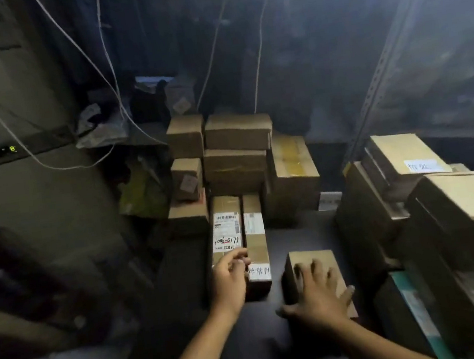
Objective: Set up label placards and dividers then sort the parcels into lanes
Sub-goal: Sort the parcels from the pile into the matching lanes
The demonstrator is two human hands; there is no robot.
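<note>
Two long narrow cardboard parcels lie side by side on the dark shelf surface [296,231]. The left long parcel [226,225] carries a white shipping label with handwriting. The right long parcel [255,236] has a white placard [259,272] with printed characters at its near end. My left hand [230,278] rests at the near end of the left long parcel, fingers curled against the seam between the two. My right hand [318,291] lies flat with spread fingers on top of a small brown box [314,256] to the right.
A stack of brown boxes [236,149] stands behind the long parcels. Larger cartons [406,158] pile up at the right beside a perforated metal shelf post [378,78]. White cables [109,75] hang at the back left. Plastic bags [141,191] lie at the left.
</note>
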